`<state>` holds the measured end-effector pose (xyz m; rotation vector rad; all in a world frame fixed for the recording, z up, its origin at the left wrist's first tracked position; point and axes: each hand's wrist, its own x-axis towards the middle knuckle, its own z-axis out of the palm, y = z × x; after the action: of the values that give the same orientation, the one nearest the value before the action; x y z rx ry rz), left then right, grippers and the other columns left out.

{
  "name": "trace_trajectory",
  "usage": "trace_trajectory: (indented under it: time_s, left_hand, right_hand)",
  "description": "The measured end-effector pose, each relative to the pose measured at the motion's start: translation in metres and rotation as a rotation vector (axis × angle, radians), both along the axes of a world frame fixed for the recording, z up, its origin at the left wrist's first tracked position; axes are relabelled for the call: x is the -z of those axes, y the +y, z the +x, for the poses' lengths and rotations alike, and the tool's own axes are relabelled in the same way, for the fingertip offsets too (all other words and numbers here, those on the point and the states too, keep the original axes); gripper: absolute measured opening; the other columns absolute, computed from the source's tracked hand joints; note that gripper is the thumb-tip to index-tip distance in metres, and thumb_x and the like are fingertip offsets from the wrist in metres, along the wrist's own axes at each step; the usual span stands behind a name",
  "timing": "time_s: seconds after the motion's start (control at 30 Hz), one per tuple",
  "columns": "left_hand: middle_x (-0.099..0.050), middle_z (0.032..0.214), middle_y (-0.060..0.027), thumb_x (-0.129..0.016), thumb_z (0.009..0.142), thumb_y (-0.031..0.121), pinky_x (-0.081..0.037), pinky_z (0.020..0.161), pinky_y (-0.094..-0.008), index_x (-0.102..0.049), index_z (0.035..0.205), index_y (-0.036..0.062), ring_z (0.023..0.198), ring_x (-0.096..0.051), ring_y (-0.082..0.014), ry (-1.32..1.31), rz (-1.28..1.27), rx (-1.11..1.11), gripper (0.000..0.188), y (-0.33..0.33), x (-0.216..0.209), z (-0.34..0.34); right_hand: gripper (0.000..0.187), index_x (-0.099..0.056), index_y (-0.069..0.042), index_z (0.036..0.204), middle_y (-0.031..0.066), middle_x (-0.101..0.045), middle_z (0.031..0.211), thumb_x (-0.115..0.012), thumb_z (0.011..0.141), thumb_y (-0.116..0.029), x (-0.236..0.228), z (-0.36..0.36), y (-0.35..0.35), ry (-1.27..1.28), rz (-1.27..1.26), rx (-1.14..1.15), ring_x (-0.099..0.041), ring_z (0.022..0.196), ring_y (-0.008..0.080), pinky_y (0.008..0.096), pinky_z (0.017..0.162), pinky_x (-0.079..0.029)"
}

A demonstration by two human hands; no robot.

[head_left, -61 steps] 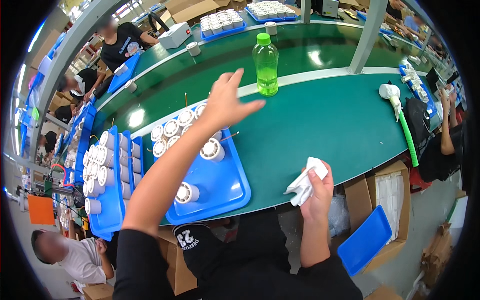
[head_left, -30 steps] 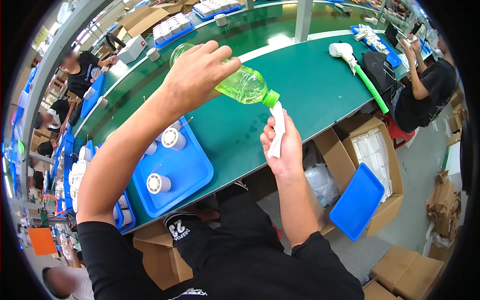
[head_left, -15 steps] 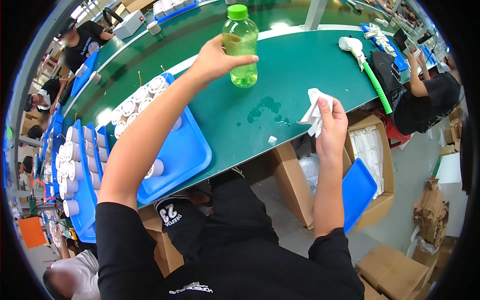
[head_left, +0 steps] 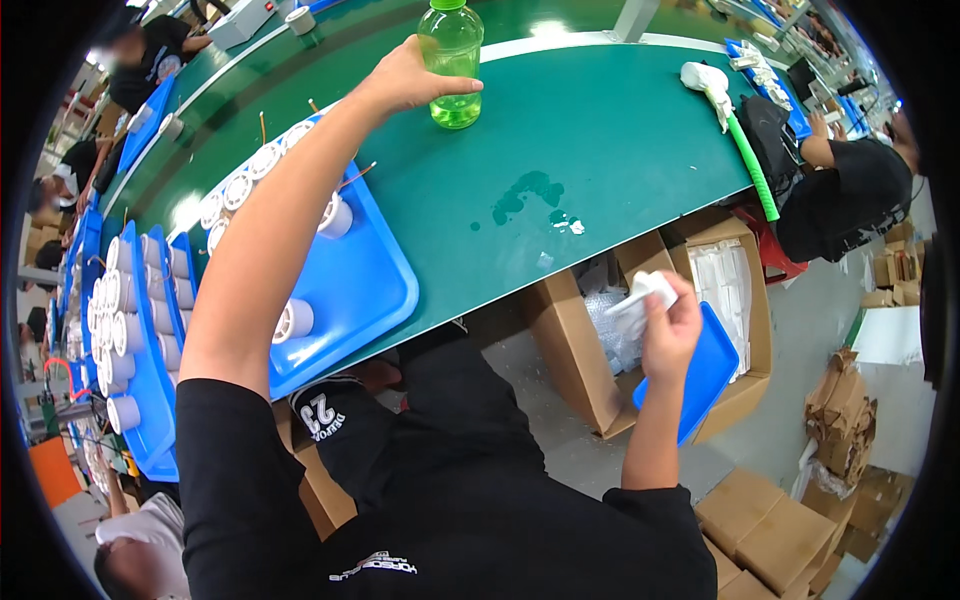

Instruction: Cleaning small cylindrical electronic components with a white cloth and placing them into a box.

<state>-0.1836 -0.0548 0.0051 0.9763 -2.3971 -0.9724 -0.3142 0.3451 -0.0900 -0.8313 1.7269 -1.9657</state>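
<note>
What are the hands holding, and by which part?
The left hand grips the green bottle around its body; the right hand pinches the crumpled white tissue near one end.

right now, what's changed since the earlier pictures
The left hand took hold of the bottle, tipped it against the tissue, then righted it and holds it far across the table. A wet patch appeared. The right hand drew back off the table, tissue still in its grip. The tray and green-handled tool stayed put.
</note>
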Motion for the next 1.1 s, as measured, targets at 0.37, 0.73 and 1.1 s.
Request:
trace_trajectory:
  time_s: [0.37,0.73,1.1]
  left_hand:
    - [-0.063,0.1,-0.0156,-0.076,0.078,0.031,-0.05,0.081,-0.0398,-0.064,0.107,0.0002,0.092,-0.063,-0.0326,-0.497,-0.607,0.167,0.044,0.134,-0.095,0.192]
    - [-0.062,0.095,-0.0174,-0.079,0.073,0.037,-0.052,0.083,-0.0423,-0.069,0.111,0.0039,0.091,-0.064,-0.0353,-0.578,-0.448,-0.094,0.051,0.166,-0.026,0.261]
    - [-0.061,0.099,-0.0139,-0.082,0.07,0.034,-0.051,0.083,-0.0403,-0.064,0.116,0.0014,0.095,-0.062,-0.0319,-0.57,-0.359,-0.207,0.059,0.156,-0.001,0.275]
  right_hand:
    - [0.018,-0.057,0.0,0.089,0.0172,-0.061,0.095,-0.068,0.076,0.006,0.16,0.066,0.016,0.537,0.306,-0.057,-0.062,0.089,0.0327,0.0371,0.079,-0.05]
    - [0.02,-0.06,0.002,0.092,0.0186,-0.058,0.104,-0.064,0.074,0.007,0.2,0.085,0.026,0.578,0.341,-0.118,-0.058,0.098,0.0378,0.043,0.086,-0.048]
    - [0.019,-0.058,-0.001,0.091,0.0161,-0.056,0.104,-0.065,0.075,0.006,0.196,0.094,0.023,0.571,0.419,-0.127,-0.056,0.099,0.036,0.0413,0.085,-0.047]
